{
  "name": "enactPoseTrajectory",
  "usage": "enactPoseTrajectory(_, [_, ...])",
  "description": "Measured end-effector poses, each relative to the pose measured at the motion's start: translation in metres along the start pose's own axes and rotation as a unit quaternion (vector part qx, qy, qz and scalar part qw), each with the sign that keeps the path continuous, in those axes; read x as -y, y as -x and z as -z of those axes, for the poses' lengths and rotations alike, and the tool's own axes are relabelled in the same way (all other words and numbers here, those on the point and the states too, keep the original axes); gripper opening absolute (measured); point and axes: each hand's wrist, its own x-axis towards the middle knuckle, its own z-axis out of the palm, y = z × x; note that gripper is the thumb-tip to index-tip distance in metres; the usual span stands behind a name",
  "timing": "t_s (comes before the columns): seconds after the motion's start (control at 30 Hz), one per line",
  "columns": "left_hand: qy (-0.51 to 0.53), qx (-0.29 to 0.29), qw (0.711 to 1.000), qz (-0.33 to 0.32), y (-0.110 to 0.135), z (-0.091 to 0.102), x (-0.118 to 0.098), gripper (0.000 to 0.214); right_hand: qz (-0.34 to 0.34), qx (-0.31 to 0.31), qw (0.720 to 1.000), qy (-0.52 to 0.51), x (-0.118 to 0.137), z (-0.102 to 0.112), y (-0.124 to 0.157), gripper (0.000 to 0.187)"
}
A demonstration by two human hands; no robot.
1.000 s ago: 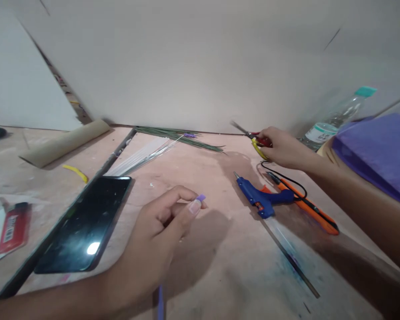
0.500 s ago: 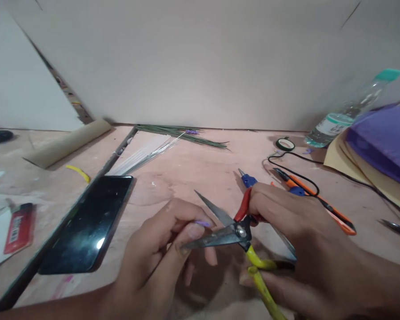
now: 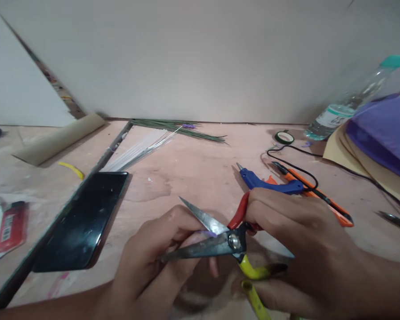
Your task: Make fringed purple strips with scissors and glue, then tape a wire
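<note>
Now your hands work close together above the bench [image 3: 193, 173]: your left hand [image 3: 150, 258] pinches a purple strip [image 3: 208, 233] between thumb and fingers, and your right hand [image 3: 296, 244] is wrapped around the handles of the scissors [image 3: 234, 242]. The strip lies in the gap between the parted blades, left of the pivot; its visible end runs left to right, towards that pivot. Whether it touches a blade, you can't tell. The scissors' long axis points left, the lower blade passing across your left thumb, so your left hand is the nearer one to the strip. Counting around you, there is one glue gun [image 3: 258, 181], one cutter [image 3: 336, 209], one bottle [image 3: 340, 113], one tape roll [image 3: 284, 138], one phone [image 3: 83, 222], one lighter [image 3: 12, 226], one tube [image 3: 62, 138] and one yellow piece [image 3: 70, 170]. The green stems [image 3: 206, 136] overlap too much to count.
</note>
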Motion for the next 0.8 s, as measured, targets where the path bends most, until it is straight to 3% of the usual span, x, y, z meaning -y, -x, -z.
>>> enactPoseTrajectory(0.3, [-0.041, -0.014, 0.999, -0.031, -0.0045, 0.0003, -0.0031, 0.015, -0.035, 0.023, 0.994, -0.1, -0.0004, -0.001, 0.0007, 0.031])
enactPoseTrajectory(0.8, [-0.044, -0.022, 0.998, -0.031, -0.0044, 0.0006, -0.0033, 0.02, -0.029, 0.009, 0.995, -0.098, -0.002, -0.0044, 0.0048, 0.036])
